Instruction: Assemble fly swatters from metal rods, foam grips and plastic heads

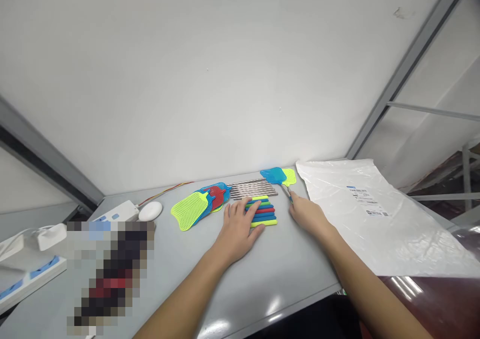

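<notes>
My left hand lies with its fingers spread over a row of coloured handles, lime, blue, green and red. Left of it, several fly swatter heads overlap: a lime head in front, a red head and a blue head behind. Bare metal rods lie side by side beyond my fingers. My right hand is closed around the thin shafts of fly swatters. Their blue head and lime head point away toward the wall; the grip inside my fingers is mostly hidden.
A white plastic mailing bag with a printed label covers the right side of the grey table. At the left are a white round object, a power strip, another white strip with blue parts, and a blurred-out patch. A wall stands behind.
</notes>
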`<move>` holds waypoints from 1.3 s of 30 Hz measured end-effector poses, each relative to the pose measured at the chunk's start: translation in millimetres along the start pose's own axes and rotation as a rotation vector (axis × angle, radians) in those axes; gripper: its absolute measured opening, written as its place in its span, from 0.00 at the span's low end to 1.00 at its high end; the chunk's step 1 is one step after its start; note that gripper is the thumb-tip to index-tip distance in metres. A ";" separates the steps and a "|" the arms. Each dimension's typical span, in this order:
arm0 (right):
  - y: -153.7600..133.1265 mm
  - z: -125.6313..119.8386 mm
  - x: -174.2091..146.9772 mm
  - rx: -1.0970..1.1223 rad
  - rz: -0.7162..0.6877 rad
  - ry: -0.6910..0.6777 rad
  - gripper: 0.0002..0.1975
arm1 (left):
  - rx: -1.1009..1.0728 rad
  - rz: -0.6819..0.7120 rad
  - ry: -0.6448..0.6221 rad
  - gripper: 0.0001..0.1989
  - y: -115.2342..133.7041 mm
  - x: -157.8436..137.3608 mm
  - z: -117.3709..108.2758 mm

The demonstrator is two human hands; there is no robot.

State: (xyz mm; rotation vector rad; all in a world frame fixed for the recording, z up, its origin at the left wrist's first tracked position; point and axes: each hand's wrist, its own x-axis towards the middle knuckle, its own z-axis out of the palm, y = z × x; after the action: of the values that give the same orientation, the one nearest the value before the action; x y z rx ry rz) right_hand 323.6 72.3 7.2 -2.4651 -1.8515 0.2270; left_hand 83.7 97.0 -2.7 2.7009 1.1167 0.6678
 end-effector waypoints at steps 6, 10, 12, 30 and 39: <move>1.9 0.2 -2.2 -0.006 0.079 0.026 0.21 | 0.004 -0.014 -0.010 0.25 -0.4 -0.8 -2.6; 1.9 -0.4 -7.4 -0.003 0.164 0.076 0.24 | -0.012 -0.023 0.001 0.24 -1.4 -0.8 -2.1; 0.9 0.6 -9.7 0.000 0.180 0.087 0.25 | -0.020 -0.028 0.007 0.24 -1.9 -0.6 -1.6; -28.3 17.5 -49.6 0.020 -0.146 0.458 0.22 | -0.029 -0.076 -0.007 0.26 10.7 -8.3 -19.9; -29.2 58.8 -94.4 0.196 -0.223 0.283 0.33 | 0.063 -0.276 -0.054 0.30 25.7 -90.8 -21.0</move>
State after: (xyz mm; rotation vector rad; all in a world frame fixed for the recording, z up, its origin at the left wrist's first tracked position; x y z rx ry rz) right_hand 261.5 -12.7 -38.9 -2.0241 -1.8612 0.0424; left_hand 33.8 14.4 -7.8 2.5262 1.4814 0.5207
